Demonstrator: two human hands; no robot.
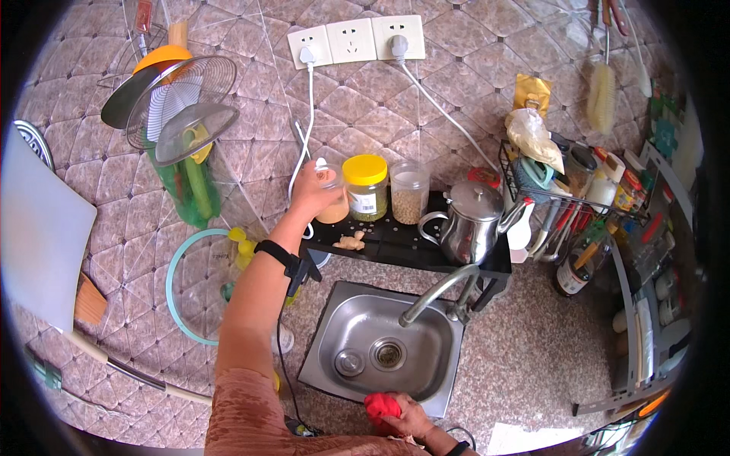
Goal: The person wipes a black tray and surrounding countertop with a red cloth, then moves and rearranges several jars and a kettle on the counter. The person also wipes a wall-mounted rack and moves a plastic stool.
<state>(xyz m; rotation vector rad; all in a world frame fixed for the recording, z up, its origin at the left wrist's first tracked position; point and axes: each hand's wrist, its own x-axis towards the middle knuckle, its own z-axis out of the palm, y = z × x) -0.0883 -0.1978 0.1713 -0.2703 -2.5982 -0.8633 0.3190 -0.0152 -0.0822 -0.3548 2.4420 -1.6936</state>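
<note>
My left hand [312, 189] reaches up to a black shelf [376, 251] above the sink. Its fingers are around a clear plastic jar [333, 212] with pale orange contents. Beside that jar stand a yellow-lidded jar [365, 188] and a clear jar of beans or seeds [408, 196]. A piece of ginger root [349, 241] lies on the shelf below the jars. Down at the sink's front edge, my right hand [412, 419] grips a bunched red cloth [382, 406]. The stainless-steel sink [433, 365] lies between my two hands.
A steel kettle [472, 225] stands at the shelf's right end. The faucet [439, 290] arches over the sink. White power cords [311, 119] hang beside the jars. A wire rack [570, 199] holds bottles and utensils at right. Strainers [188, 97] hang at upper left.
</note>
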